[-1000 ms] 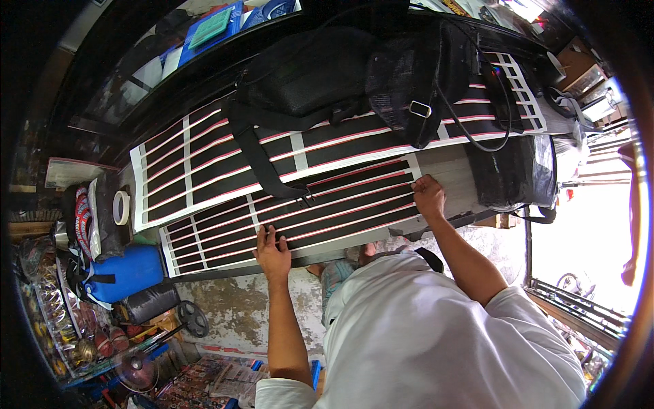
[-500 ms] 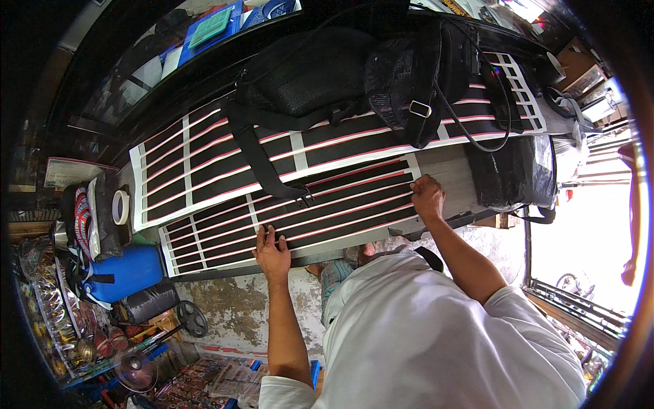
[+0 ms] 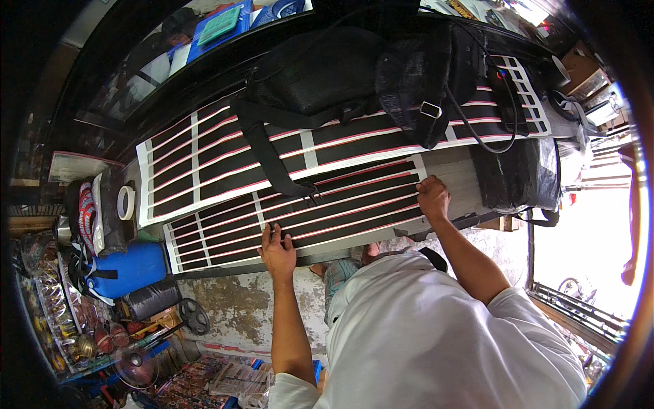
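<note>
A long black sheet (image 3: 327, 223) with white and red stripes lies along the near side of the bench. The fingers of my left hand (image 3: 278, 253) rest spread on its near edge, left of its middle. My right hand (image 3: 433, 196) is closed, thumb and fingers bent together, at the sheet's right end corner. Its fingertips appear to pinch the border there. A second, wider striped sheet (image 3: 170, 178) overlaps the far edge of the first. A black bag (image 3: 313, 75) with a loose strap lies on this second sheet.
A dark plastic-wrapped bundle (image 3: 514, 174) sits at the bench's right end. To the left are a tape roll (image 3: 126, 203) and a blue container (image 3: 129, 269). A black cable (image 3: 470, 136) loops from the bag. Below left stand a fan (image 3: 136, 367) and many packed goods.
The whole view has shifted slightly, moving the scene a little to the right. Both hands keep their places on the sheet.
</note>
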{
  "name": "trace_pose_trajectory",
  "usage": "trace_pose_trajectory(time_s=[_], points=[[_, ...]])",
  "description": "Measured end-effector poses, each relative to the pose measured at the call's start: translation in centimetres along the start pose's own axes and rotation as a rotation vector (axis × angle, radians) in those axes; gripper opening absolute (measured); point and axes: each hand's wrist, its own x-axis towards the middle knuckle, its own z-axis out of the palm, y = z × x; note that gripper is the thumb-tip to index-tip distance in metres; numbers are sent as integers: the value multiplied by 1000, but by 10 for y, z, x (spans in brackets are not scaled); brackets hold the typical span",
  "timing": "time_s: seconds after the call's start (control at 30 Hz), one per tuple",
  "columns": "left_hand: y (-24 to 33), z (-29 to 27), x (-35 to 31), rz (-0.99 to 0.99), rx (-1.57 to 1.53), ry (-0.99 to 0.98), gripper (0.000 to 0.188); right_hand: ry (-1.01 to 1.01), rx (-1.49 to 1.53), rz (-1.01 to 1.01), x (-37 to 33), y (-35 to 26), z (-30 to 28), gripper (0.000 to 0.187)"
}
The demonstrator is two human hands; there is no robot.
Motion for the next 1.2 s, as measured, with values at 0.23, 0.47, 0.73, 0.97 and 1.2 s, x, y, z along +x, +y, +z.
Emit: trace_pose_trajectory(time_s=[0.23, 0.47, 0.73, 0.97, 1.2], points=[[2, -1, 1, -12, -7, -16, 49, -41, 36, 32, 2, 5, 0, 8], [6, 3, -1, 12, 25, 25, 49, -18, -13, 24, 2, 1, -3, 16], [19, 5, 20, 103, -55, 79, 50, 100, -69, -139, 6, -15, -1, 30], [32, 9, 22, 124, 60, 15, 52, 39, -80, -54, 14, -25, -1, 28], [34, 8, 23, 78, 44, -34, 51, -59, -43, 66, 26, -19, 3, 15]])
